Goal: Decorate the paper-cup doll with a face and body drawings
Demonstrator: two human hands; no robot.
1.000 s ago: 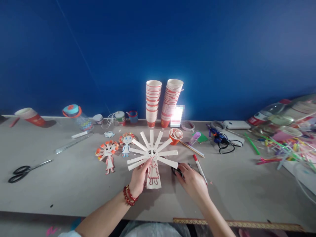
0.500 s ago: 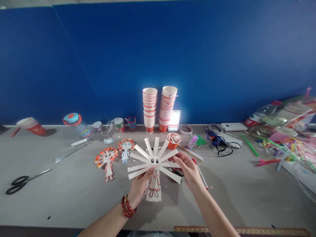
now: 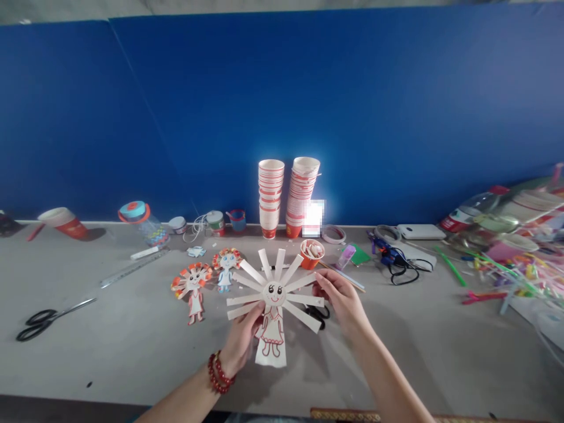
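A white paper doll with a drawn smiling face, a red-outlined dress and long strips fanned round its head is held up over the table. My left hand, with a red bead bracelet on the wrist, grips it by the left side below the head. The fingers of my right hand are closed at the tip of a strip on the right. Black-handled scissors lie partly hidden behind the strips. Two finished-looking dolls, an orange-haired doll and a blue-faced doll, lie to the left.
Two stacks of paper cups, a left stack and a right stack, stand by the blue wall. An orange cup of scraps is before them. Other scissors and a ruler lie left; a heap of straws lies right.
My left hand has shifted its hold from just under the doll's face to its left side, showing more of the dress. My right hand stays at the strip ends.
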